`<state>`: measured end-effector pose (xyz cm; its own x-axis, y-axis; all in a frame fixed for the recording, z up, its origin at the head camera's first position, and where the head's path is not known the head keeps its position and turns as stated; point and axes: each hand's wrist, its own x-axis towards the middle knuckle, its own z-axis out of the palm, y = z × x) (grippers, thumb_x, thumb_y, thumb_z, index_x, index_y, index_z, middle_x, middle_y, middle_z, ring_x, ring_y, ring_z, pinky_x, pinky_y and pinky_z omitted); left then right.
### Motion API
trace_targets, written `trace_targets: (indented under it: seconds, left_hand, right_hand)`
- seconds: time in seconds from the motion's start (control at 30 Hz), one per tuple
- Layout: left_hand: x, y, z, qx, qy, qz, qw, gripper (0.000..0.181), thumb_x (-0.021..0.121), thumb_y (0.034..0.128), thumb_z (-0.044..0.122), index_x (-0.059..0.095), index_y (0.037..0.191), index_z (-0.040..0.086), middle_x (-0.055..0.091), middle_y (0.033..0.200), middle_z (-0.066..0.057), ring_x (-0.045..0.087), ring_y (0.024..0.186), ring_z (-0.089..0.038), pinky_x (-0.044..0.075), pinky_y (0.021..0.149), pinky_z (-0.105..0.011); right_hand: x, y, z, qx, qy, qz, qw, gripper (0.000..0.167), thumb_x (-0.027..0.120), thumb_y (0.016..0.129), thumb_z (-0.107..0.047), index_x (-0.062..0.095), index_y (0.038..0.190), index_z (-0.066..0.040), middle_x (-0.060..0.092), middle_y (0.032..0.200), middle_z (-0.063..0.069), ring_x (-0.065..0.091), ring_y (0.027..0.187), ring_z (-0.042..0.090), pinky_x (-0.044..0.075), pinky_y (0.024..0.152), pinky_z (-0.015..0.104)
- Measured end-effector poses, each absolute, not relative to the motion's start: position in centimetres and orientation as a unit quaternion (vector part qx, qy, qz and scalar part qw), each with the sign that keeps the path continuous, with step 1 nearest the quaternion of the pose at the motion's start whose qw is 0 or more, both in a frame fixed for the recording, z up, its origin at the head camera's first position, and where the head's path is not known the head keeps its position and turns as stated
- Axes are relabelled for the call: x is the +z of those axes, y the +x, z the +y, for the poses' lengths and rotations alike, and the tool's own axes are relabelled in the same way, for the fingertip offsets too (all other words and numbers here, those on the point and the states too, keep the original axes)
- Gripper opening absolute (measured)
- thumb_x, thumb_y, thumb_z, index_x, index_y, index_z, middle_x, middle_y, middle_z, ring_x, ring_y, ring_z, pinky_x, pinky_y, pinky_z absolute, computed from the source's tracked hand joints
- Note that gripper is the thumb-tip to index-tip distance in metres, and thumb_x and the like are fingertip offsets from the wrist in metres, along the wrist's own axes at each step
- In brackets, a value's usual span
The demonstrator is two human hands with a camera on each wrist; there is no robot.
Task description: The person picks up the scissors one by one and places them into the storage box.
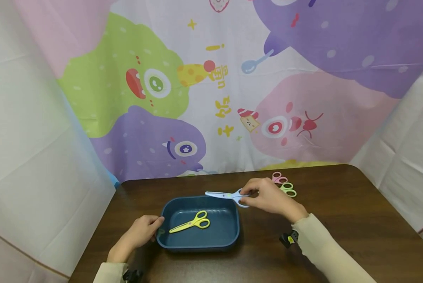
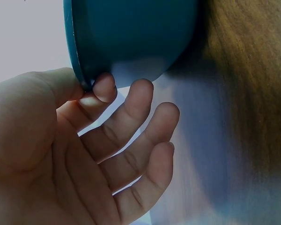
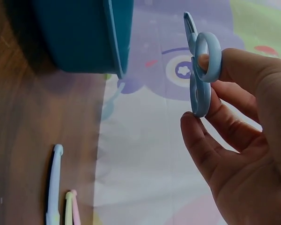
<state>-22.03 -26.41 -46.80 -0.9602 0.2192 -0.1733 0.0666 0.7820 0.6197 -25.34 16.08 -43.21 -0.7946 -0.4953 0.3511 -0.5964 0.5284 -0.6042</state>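
My right hand [image 1: 269, 196] holds light blue scissors [image 1: 222, 195] by the handle loops, above the far right rim of a dark blue container [image 1: 229, 237]. The blades point left; in the right wrist view these scissors [image 3: 200, 101] appear nearly edge-on, with a fingertip through one loop. At the container's left side, my left hand [image 1: 140, 232] pinches the rim [image 2: 74, 42] between thumb and index finger, the other fingers loosely bent below. Yellow scissors [image 1: 191, 223] lie inside on the container's floor, blades toward the left.
Pink scissors [image 1: 279, 178] and green scissors [image 1: 288, 189] lie on the brown table [image 1: 338, 220] behind my right hand. Another light blue pair [image 3: 55, 183] lies beside them in the right wrist view. A cartoon-printed curtain [image 1: 225, 149] hangs along the table's back edge.
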Motion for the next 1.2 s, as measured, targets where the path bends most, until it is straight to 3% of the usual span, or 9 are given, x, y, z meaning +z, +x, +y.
trace_targets:
  seconds: [0.2, 0.43, 1.2]
  left_hand:
    - [-46.9, -22.1, -26.4, 0.321, 0.068, 0.937, 0.117, 0.046, 0.053, 0.1081, 0.029, 0.051, 0.067, 0.009, 0.056, 0.061, -0.006, 0.062, 0.059, -0.023, 0.043, 0.061, -0.034]
    - [-46.8, -21.9, -26.3, 0.317, 0.066, 0.939, 0.113, 0.045, 0.053, 0.1079, 0.029, 0.051, 0.068, 0.009, 0.056, 0.061, -0.004, 0.062, 0.059, -0.021, 0.043, 0.061, -0.033]
    - [-47.1, -22.1, -26.2, 0.319, 0.063, 0.940, 0.107, 0.045, 0.055, 0.1074, 0.029, 0.050, 0.067, 0.010, 0.056, 0.061, -0.004, 0.061, 0.059, -0.021, 0.045, 0.062, -0.033]
  right_hand:
    - [-42.5, -25.8, 15.1, 0.367, 0.329, -0.868, 0.062, 0.010, 0.084, 0.086, -0.018, 0.081, 0.095, -0.016, 0.073, 0.091, -0.008, 0.064, 0.081, 0.006, 0.055, 0.072, 0.027]
    - [-41.1, -26.2, 13.5, 0.338, 0.350, -0.872, 0.055, 0.011, 0.083, 0.087, -0.018, 0.082, 0.097, -0.015, 0.074, 0.093, -0.007, 0.068, 0.086, 0.006, 0.057, 0.078, 0.026]
    - [-40.1, -27.5, 8.4, 0.310, 0.385, -0.869, -0.018, 0.013, 0.080, 0.090, -0.018, 0.081, 0.102, -0.012, 0.075, 0.097, -0.002, 0.066, 0.086, 0.007, 0.056, 0.079, 0.022]
